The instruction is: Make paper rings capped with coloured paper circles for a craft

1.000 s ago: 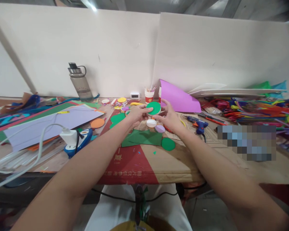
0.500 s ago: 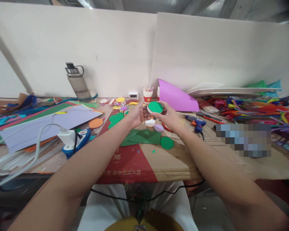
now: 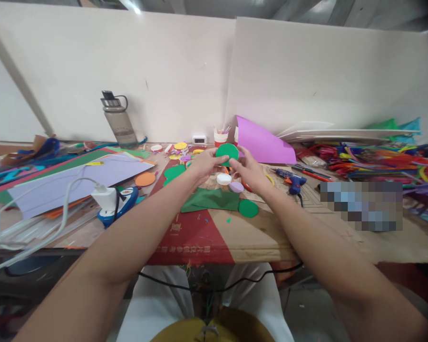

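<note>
Between my two hands, above the table, is a green disc (image 3: 227,153), its flat face turned toward me. My left hand (image 3: 206,166) grips its left edge, thumb lying on the face. On the right edge, my right hand (image 3: 248,169) is closed with its thumb near the rim. The fingers behind the disc are partly hidden. Below the hands lie a white disc (image 3: 224,179) and a pale purple disc (image 3: 236,187). Nearer to me are a folded green sheet (image 3: 210,199) and another green disc (image 3: 248,208). More green pieces (image 3: 174,174) lie left of my left hand.
A glue gun (image 3: 294,184) rests to the right, near several coloured pipe cleaners (image 3: 356,164). At the back stand a paper cup (image 3: 220,137), a small digital clock (image 3: 199,140) and a bottle (image 3: 119,121). A power strip (image 3: 118,209) with a white cable sits on the left.
The green disc has tipped up to face me more and risen slightly. My left hand has moved from beside it to gripping its left edge with the thumb on its face.
</note>
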A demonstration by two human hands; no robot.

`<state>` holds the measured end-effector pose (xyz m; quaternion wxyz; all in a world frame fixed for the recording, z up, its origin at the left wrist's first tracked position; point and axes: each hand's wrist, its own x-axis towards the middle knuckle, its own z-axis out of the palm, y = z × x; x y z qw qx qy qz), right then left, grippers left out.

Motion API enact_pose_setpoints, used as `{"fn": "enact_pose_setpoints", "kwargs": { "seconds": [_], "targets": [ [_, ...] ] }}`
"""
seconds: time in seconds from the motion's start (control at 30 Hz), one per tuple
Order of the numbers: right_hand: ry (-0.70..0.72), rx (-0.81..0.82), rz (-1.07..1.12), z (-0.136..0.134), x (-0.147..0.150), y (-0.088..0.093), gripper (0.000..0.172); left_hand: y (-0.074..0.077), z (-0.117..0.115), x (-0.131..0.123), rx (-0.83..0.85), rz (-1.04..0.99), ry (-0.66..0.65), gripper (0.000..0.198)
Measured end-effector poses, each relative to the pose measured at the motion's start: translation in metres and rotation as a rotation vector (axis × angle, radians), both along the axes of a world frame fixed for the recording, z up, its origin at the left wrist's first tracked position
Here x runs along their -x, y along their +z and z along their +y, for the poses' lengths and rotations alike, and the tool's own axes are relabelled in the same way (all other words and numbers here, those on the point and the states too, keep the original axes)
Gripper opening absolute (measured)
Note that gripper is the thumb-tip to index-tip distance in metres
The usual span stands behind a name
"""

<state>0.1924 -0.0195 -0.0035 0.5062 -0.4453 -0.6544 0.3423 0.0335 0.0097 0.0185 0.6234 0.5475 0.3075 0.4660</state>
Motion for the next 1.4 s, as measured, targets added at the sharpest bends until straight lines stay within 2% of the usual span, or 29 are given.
{"fn": "enact_pose_setpoints", "kwargs": {
  "seconds": [0.07, 0.13, 0.3, 0.5, 0.63, 0.73, 0.87, 0.93, 1.0, 1.07, 1.17, 1.3, 1.4],
  "targets": [
    [-0.027, 0.062, 0.087, 0.000, -0.001, 0.003, 0.048, -0.001, 0.003, 0.002, -0.023, -0.006, 0.045, 0.033],
    [-0.056, 0.078, 0.104, -0.001, -0.003, 0.007, 0.038, -0.002, 0.006, 0.004, -0.038, 0.005, 0.090, 0.034],
    [-0.055, 0.051, -0.139, -0.008, -0.001, 0.010, 0.024, 0.000, 0.013, 0.010, -0.074, -0.035, 0.195, 0.035],
    [0.005, 0.049, -0.280, -0.007, 0.001, 0.003, 0.020, 0.007, 0.026, 0.021, 0.074, -0.097, 0.336, 0.015],
    [0.006, -0.004, -0.323, -0.001, -0.003, -0.002, 0.014, 0.010, 0.033, 0.035, 0.071, -0.105, 0.411, 0.013],
    [-0.015, -0.033, -0.378, 0.000, -0.003, -0.005, 0.012, 0.014, 0.037, 0.055, 0.024, -0.115, 0.467, 0.012],
    [-0.013, -0.039, -0.410, -0.002, -0.001, -0.004, 0.011, 0.015, 0.041, 0.090, -0.139, -0.201, 0.738, 0.022],
    [-0.007, -0.042, -0.418, -0.003, -0.001, -0.004, 0.011, 0.013, 0.043, 0.105, -0.150, -0.224, 0.866, 0.019],
    [-0.002, -0.053, -0.430, -0.004, -0.001, -0.004, 0.011, 0.010, 0.045, 0.115, -0.104, -0.212, 0.936, 0.013],
    [-0.002, -0.058, -0.452, -0.005, -0.001, -0.005, 0.011, 0.005, 0.046, 0.119, -0.077, -0.179, 0.955, 0.015],
    [-0.006, -0.042, -0.480, -0.007, 0.000, -0.006, 0.012, -0.002, 0.045, 0.120, -0.065, -0.080, 0.975, 0.031],
    [-0.002, -0.052, -0.476, -0.008, 0.001, -0.008, 0.010, -0.011, 0.044, 0.126, -0.014, 0.223, 1.097, 0.037],
    [0.004, -0.036, -0.470, -0.009, 0.002, -0.009, 0.008, -0.022, 0.047, 0.135, -0.005, 0.393, 1.122, 0.038]
  ]
}}
